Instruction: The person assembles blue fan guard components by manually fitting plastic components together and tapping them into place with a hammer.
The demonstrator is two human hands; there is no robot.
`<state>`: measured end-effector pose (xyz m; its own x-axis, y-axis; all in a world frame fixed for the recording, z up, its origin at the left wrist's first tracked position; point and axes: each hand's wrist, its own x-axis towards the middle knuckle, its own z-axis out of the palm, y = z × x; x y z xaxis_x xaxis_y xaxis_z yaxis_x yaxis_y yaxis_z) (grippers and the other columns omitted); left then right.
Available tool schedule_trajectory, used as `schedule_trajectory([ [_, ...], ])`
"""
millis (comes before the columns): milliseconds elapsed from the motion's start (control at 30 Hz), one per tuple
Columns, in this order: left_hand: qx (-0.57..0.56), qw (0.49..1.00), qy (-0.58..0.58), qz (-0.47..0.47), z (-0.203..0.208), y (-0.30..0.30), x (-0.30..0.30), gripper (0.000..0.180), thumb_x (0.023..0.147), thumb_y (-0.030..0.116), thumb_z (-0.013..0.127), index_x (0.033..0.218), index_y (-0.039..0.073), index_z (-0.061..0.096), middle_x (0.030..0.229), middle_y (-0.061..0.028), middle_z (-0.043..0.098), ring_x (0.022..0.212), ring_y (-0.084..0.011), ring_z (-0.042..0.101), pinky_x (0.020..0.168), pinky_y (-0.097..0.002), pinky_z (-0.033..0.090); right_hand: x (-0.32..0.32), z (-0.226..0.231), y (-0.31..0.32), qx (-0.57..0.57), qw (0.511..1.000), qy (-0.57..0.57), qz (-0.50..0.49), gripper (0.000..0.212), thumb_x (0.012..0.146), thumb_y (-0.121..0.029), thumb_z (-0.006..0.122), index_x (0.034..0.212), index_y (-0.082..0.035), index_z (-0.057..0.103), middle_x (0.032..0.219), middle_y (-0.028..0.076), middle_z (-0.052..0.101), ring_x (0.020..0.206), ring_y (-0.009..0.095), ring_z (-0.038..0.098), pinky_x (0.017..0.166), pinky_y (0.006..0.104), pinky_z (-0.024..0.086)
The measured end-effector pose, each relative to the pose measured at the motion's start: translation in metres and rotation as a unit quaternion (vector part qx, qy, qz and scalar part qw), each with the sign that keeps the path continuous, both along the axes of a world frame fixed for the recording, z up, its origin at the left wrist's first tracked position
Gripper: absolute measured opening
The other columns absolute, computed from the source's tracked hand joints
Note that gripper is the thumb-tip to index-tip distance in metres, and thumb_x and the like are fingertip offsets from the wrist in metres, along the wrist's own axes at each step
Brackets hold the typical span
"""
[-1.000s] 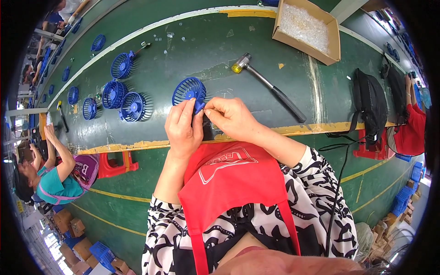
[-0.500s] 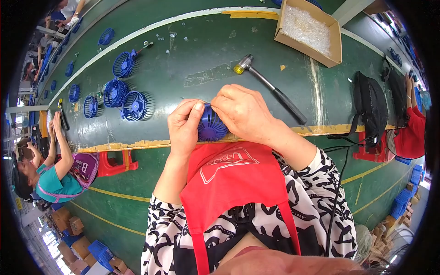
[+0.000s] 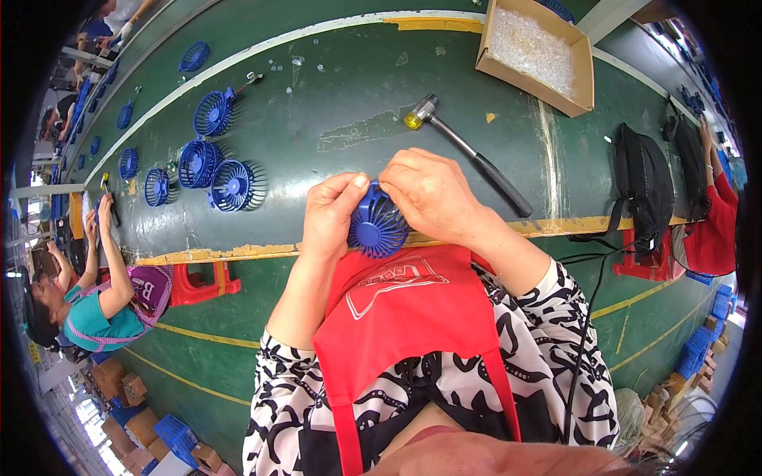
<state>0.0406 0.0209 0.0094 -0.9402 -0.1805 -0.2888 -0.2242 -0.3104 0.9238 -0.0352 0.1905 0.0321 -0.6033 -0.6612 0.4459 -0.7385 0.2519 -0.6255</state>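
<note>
Both my hands meet at the bench edge around a blue round slatted fan housing (image 3: pixel 378 230). My left hand (image 3: pixel 332 210) grips its left side, with the thumb on the upper rim. The fingers of my right hand (image 3: pixel 429 194) pinch together at the top right of the rim; whether a small part sits between them is hidden. Beyond my right hand lies a hammer (image 3: pixel 468 151) with a yellow-tipped head and black handle. To the left stand several more blue fan housings (image 3: pixel 232 186), one pair close together.
An open cardboard box (image 3: pixel 536 55) of small clear plastic pieces sits at the back right. Clear bits (image 3: pixel 298 61) are scattered on the green bench. Black bags (image 3: pixel 643 186) lie at the right edge. Co-workers sit left and right, one in a teal top (image 3: pixel 107 313).
The held fan housing has moved slightly right and tilted, so more of its round face shows. My hands have shifted a little to the right with it.
</note>
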Motion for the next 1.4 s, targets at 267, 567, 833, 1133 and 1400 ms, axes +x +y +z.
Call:
schedule_trajectory([
  [267,-0.124,0.992,-0.03,-0.014,0.0,-0.015,-0.059,0.018,0.086,0.015,0.072,0.078,0.0,0.066,0.071,0.0008,0.064,0.062,-0.0045,0.053,0.056,-0.0231,0.043,-0.035,-0.009,0.04,0.16,0.959,0.084,-0.219,0.018,0.08,-0.016,0.069,0.092,-0.003,0.063,0.096,0.012,0.058,0.092,0.031,0.059,0.071,0.0426,0.052],
  [567,-0.596,0.79,0.141,0.012,-0.016,-0.006,-0.007,0.084,0.068,0.033,0.084,0.132,-0.004,0.043,0.131,-0.0213,0.05,0.12,-0.0378,0.046,0.101,-0.0457,0.037,-0.027,-0.012,0.056,0.117,0.979,-0.013,-0.164,0.018,0.081,-0.006,0.065,0.093,0.0,0.053,0.093,0.017,0.054,0.078,0.037,0.059,0.065,0.0457,0.049],
  [833,-0.599,0.793,0.105,0.042,-0.019,0.009,0.002,0.102,0.065,0.028,0.087,0.14,-0.007,0.028,0.128,-0.0195,0.052,0.119,-0.036,0.046,0.104,-0.0449,0.033,-0.006,-0.014,0.015,0.141,0.986,0.045,-0.071,0.022,0.087,-0.01,0.062,0.106,-0.003,0.054,0.079,0.016,0.06,0.07,0.036,0.063,0.057,0.0442,0.05],
  [1133,-0.588,0.801,0.101,0.054,-0.021,0.008,0.005,0.103,0.064,0.032,0.087,0.14,-0.006,0.029,0.127,-0.0182,0.051,0.118,-0.0356,0.046,0.102,-0.0465,0.033,-0.007,0.05,0.015,-0.164,0.971,0.159,-0.068,0.037,0.079,0.002,0.067,0.114,0.008,0.056,0.078,0.015,0.06,0.058,0.026,0.058,0.051,0.034,0.047],
  [1400,-0.593,0.793,0.126,0.059,-0.021,0.009,0.002,0.093,0.066,0.029,0.085,0.135,-0.006,0.035,0.126,-0.0184,0.052,0.116,-0.0364,0.047,0.101,-0.0452,0.035,-0.01,-0.027,0.022,0.169,0.978,0.076,-0.097,0.033,0.083,-0.005,0.061,0.116,-0.005,0.056,0.079,0.014,0.061,0.063,0.035,0.062,0.054,0.0424,0.051],
])
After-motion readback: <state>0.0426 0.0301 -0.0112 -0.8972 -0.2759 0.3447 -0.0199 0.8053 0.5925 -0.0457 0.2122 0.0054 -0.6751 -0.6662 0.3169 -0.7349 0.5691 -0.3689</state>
